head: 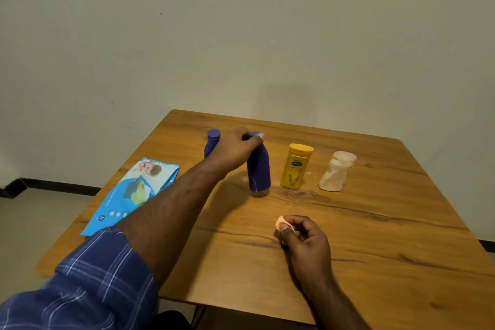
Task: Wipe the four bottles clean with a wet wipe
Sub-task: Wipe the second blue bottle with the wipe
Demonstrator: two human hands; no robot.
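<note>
A balled wipe [281,223] is pinched in the curled fingers of the right hand [305,242], which is rested on the table [375,249]. Farther back, the cap of an upright blue bottle [259,169] is gripped by the left hand [235,147]. A wipe pack [131,195] lies to the left. A second blue bottle [212,142], a yellow bottle [296,166] and a white bottle [337,175] are stood in the same row.
</note>
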